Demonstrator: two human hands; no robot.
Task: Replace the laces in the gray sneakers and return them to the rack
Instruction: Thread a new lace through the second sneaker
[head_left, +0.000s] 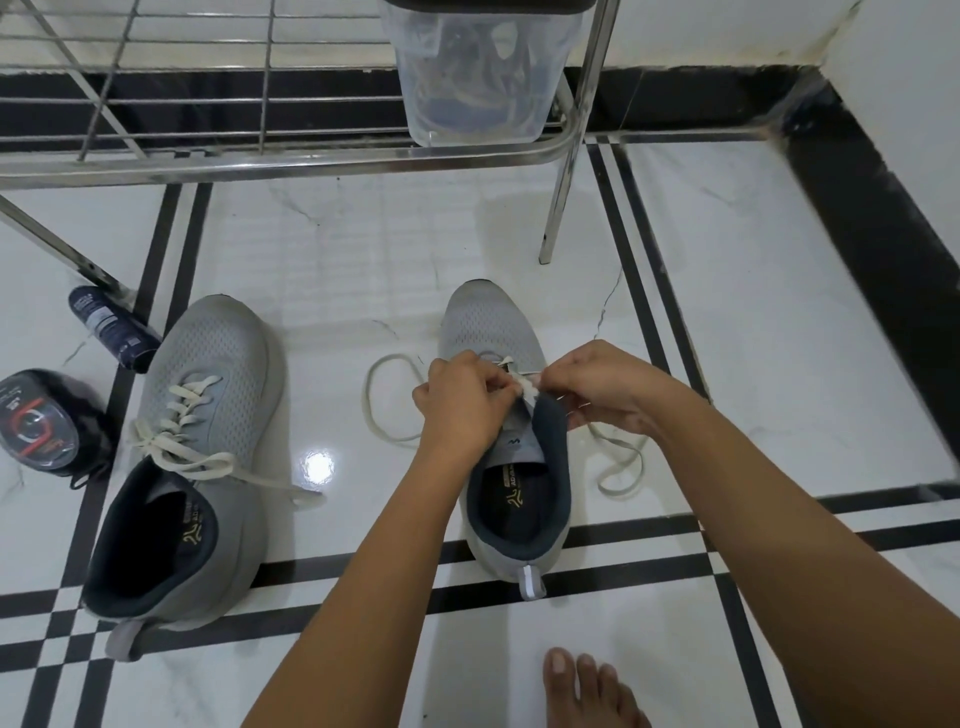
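Both my forearms (374, 561) reach forward and angle inward, bringing my left hand (462, 402) and right hand (597, 389) almost knuckle to knuckle. The fingers (491, 385) of both hands are curled, pinching the lace (523, 385) between them.

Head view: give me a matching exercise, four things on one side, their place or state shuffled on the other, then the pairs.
1 left sneaker
2 right sneaker
3 clear container
4 dark bottle

A on the floor beside a leg of the rack
B on the rack's shelf
C laced and tied
D lace trailing loose

Pairs: 1-C, 2-D, 3-B, 4-A
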